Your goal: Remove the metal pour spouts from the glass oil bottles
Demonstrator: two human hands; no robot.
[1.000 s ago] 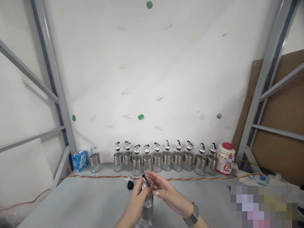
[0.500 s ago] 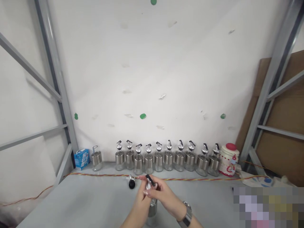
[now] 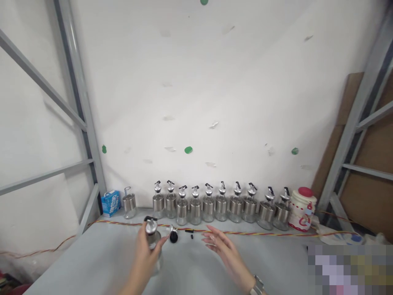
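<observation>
My left hand (image 3: 146,250) is wrapped round an oil bottle (image 3: 156,241), a glass one with a steel band and a silver pour spout with a black lever on top. It stands upright, partly hidden by my fingers. My right hand (image 3: 221,248) is held over the table to the right, fingers stretched out and nothing in them. Between the two hands lie a loose pour spout (image 3: 173,234) with a black stopper and two small black pieces (image 3: 189,231). The right wrist wears a watch.
A row of capped oil bottles (image 3: 208,208) stands along the wall. An uncapped bottle (image 3: 129,205), a blue carton (image 3: 110,203) and a cream jar with a red lid (image 3: 302,209) flank it. A twisted red-yellow cord (image 3: 260,234) crosses the grey table (image 3: 101,254).
My left hand has carried the bottle to the left. The right hand has let go of its spout and opened out to the right, uncovering the small black pieces.
</observation>
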